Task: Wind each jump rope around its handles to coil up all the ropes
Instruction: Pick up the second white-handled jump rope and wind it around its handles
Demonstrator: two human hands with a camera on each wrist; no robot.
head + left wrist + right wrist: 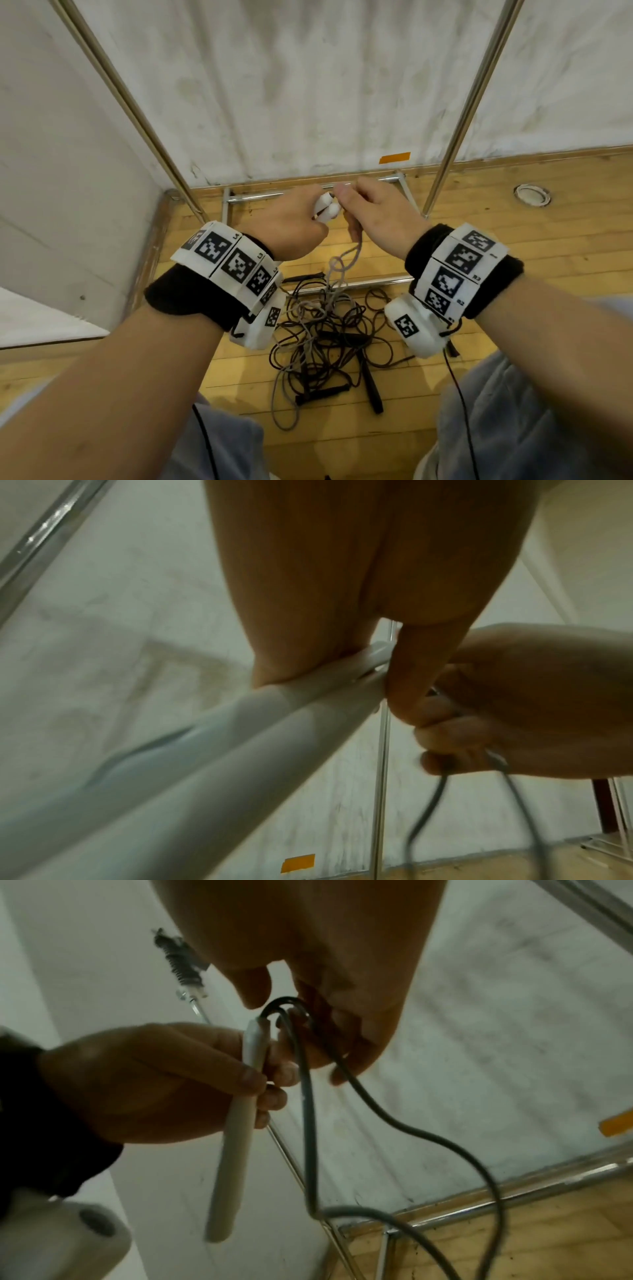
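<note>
The left hand is curled tight around two white handles, held side by side. Just right of the handles, the right hand pinches the gray rope near the handle tips. The gray rope hangs down from the handles to a messy pile of dark ropes on the wood floor, below the handles.

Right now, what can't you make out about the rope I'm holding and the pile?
- Head view: left hand covers most of the white handles.
- Gray rope vanishes into the tangled floor pile; count unclear.
- Right wrist view: right hand hides where the rope passes its fingers.
</note>
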